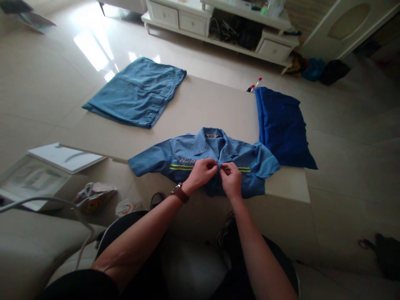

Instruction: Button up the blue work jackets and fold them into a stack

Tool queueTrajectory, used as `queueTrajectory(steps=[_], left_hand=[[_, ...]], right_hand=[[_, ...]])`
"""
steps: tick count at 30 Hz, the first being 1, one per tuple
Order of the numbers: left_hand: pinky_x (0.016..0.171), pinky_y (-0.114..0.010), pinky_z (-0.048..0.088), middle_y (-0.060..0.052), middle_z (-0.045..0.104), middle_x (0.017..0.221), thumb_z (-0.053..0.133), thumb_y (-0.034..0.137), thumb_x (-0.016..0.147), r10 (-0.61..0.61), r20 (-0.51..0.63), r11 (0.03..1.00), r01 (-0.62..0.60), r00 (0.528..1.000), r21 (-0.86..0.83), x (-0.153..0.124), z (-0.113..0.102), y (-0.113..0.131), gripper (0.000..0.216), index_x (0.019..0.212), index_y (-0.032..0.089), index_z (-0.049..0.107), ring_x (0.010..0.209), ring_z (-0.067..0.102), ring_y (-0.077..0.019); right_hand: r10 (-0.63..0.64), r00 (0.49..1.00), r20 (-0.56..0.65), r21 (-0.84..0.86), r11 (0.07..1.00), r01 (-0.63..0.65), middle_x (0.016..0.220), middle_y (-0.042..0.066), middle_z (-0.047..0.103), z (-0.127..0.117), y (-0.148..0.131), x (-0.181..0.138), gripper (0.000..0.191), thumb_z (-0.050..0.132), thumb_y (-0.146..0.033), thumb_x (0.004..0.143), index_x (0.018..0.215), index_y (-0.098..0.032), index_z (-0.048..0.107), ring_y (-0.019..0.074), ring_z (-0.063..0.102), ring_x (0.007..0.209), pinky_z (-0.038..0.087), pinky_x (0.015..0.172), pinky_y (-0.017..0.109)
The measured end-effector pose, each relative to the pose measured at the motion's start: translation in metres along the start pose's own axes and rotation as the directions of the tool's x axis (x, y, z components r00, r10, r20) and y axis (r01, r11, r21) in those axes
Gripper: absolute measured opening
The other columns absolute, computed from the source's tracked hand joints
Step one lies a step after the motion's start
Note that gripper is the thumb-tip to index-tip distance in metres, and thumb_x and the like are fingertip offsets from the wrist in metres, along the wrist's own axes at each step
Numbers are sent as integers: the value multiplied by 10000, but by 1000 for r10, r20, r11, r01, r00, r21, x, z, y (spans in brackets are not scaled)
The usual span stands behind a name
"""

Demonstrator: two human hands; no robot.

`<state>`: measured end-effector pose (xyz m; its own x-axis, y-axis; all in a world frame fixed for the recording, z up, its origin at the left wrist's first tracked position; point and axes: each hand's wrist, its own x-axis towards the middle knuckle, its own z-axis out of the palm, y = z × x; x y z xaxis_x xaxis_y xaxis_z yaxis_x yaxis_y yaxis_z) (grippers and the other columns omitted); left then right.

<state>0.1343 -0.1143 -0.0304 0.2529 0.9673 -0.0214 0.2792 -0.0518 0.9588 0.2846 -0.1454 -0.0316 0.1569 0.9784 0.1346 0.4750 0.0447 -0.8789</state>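
Observation:
A light blue short-sleeved work shirt with yellow stripes and white letters lies face up at the near edge of a beige table, its hem hanging over the edge. My left hand, with a brown watch on the wrist, pinches the shirt's front placket at chest height. My right hand pinches the same placket right beside it. Both hands have their fingers closed on the fabric, and their fingertips touch.
A folded light blue garment lies at the table's far left. A folded dark blue garment lies at the right edge, two pens beyond it. A white cabinet stands behind; a white box and bags sit left on the floor.

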Motion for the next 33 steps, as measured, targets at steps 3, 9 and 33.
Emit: queueTrajectory(steps=[3,9,33], left_hand=[[641,-244,491,-52,746,766,740,351,809,-98,33,977,102,995,-185,2,3,-1,217,804,134,743,697,661,-152],[607,-233,472,-30,714,698,806,278,688,-290,-45,862,241,956,-446,5,11,-8,179,749,134,719,639,626,-126],[631,-207,445,32,635,760,625,93,727,-73,-17,929,62,997,-365,-2,10,-9,287,991,196,580,699,612,-116]], right_hand=[[-16,1000,-6,-26,1000,16,911,57,653,0,-4,0,108,593,-269,857,870,-198,673,201,646,823,536,698,295],[23,999,24,-9,1000,-23,938,62,660,-1,-10,0,114,617,-300,873,873,-202,674,195,646,831,556,721,295],[389,921,-25,330,873,-360,740,-6,610,16,13,4,366,676,-536,736,877,-228,539,177,581,617,492,612,315]])
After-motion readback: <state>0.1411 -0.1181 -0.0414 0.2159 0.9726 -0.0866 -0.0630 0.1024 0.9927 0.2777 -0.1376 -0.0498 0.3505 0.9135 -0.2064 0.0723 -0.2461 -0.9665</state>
